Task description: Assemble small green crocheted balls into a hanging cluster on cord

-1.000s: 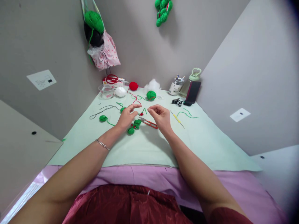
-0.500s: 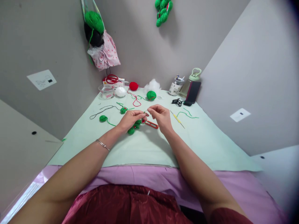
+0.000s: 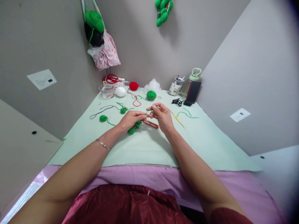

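Note:
My left hand (image 3: pixel 130 119) and my right hand (image 3: pixel 161 115) meet over the pale green mat (image 3: pixel 149 146). Both are closed in pinches, fingertips almost touching. Between them runs a short green yarn strand (image 3: pixel 149 112) with something small at its end that I cannot make out. Just under the hands lie red-handled snips (image 3: pixel 151 124) and a cluster of small green crocheted pieces (image 3: pixel 134 127). A silver bracelet (image 3: pixel 102 144) sits on my left wrist.
Further back lie green crocheted bits (image 3: pixel 102 118), a green yarn ball (image 3: pixel 151 95), a red yarn ball (image 3: pixel 133 86), white stuffing (image 3: pixel 153 84), red scissors (image 3: pixel 112 79), a crochet hook (image 3: pixel 177 119), a cup (image 3: pixel 174 88), a bottle (image 3: pixel 192 81) and a phone (image 3: pixel 192 92).
My left hand has gone from spread fingers to a pinch and moved right to meet my right hand. My right hand shifted slightly; the green strand is now held between them.

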`<state>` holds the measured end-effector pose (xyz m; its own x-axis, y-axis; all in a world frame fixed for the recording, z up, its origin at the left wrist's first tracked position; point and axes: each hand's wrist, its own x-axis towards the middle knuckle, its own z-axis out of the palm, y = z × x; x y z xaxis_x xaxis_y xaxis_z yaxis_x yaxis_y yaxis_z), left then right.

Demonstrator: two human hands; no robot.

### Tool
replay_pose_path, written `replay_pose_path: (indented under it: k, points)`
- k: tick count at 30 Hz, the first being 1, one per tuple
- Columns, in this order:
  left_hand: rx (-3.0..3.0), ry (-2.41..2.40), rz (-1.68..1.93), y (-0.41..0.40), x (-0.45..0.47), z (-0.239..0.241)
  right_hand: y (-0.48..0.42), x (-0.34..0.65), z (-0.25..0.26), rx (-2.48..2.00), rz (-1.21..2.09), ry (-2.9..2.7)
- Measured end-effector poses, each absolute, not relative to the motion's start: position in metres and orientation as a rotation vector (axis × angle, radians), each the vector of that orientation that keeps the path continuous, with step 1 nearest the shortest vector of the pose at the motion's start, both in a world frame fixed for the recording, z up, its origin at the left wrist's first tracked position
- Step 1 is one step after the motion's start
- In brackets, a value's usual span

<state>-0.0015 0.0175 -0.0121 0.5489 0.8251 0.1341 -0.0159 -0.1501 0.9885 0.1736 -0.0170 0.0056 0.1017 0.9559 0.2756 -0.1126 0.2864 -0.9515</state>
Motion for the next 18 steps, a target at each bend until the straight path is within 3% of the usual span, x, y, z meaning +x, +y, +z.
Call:
replay_pose_path:
  k: [18]
  points:
    - [1.609, 0.709, 0.813, 0.0207, -0.0018, -0.0176, -0.0164, 0.1741, 0.0054, -0.881, 1.027, -1.101]
